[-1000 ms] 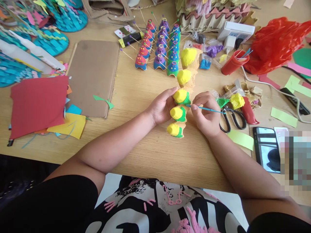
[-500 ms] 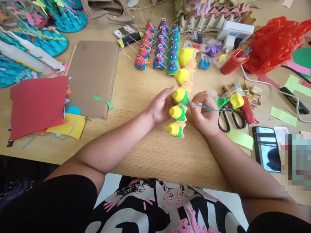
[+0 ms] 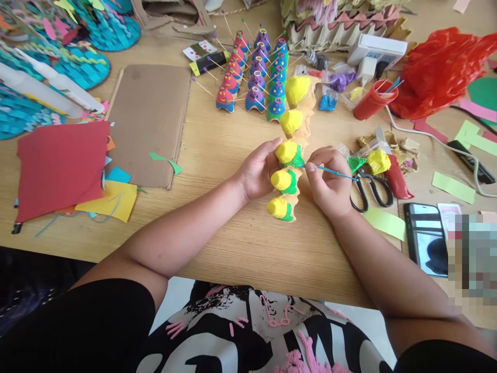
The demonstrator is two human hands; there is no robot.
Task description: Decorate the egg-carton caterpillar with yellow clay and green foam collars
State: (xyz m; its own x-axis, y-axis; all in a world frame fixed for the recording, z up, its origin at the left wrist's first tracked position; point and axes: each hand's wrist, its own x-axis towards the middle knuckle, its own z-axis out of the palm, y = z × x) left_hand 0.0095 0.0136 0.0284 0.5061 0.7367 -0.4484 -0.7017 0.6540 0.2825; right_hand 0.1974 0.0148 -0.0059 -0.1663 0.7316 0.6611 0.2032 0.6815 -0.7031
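My left hand (image 3: pixel 261 168) grips an egg carton strip (image 3: pixel 306 124) from its left side, its fingertips partly hidden behind the strip. Several cups carry yellow clay tops, and the three nearest me also have green clay (image 3: pixel 292 181) on their right sides. In my right hand (image 3: pixel 330 178), a thin blue modelling tool (image 3: pixel 337 172) is pinched between thumb and fingers. Its tip touches the green on the third cup from the near end, or lies very close to it. Black-handled scissors (image 3: pixel 359 194) lie just right of that hand.
Finished-looking red, purple and green-blue carton rows (image 3: pixel 255 98) with toothpicks stand behind. A cardboard sheet (image 3: pixel 149 124) and red paper (image 3: pixel 64 171) lie left. On the right are a red cup (image 3: pixel 375 101), a yellow clay packet (image 3: pixel 378 161), a phone (image 3: pixel 427 238) and a white cable (image 3: pixel 427 135).
The tool and my right fingertips have shifted very slightly to the right along the green clay. My left hand keeps its hold on the carton strip, which stays almost in place.
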